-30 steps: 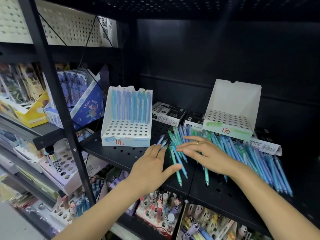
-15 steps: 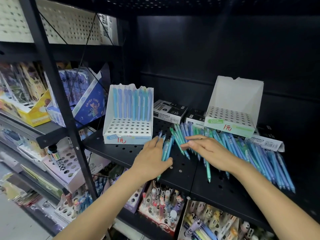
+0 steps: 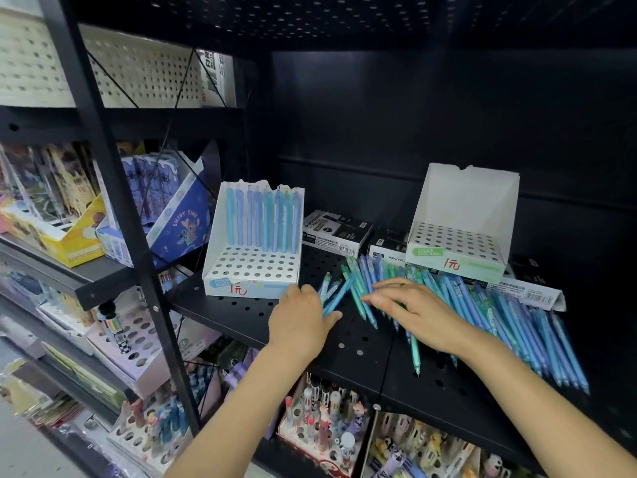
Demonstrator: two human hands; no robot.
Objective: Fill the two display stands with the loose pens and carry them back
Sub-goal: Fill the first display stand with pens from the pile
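the left hand (image 3: pixel 299 322) grips a few blue pens (image 3: pixel 333 295), its fingers curled round them and the thumb closing from below; their tips point up and to the right above the knuckles. this hand is just in front of the left display stand (image 3: pixel 251 270), a white box with a holed deck that carries one row of blue pens (image 3: pixel 262 220) standing upright against its back wall. the other holes of this stand are free.

the right hand (image 3: pixel 418 310) lies with straight fingers on the pile of loose pens (image 3: pixel 499 315), pressing on it and gripping nothing. the pile is blue and green, and it spreads over the black perforated shelf (image 3: pixel 241 313) from the middle to the right, some pens reaching to the front edge.

the right display stand (image 3: pixel 458 250) stands behind the pile, near the back, with all its holes free. between the two stands lie black boxes of markers (image 3: pixel 336 232), flat on the shelf.
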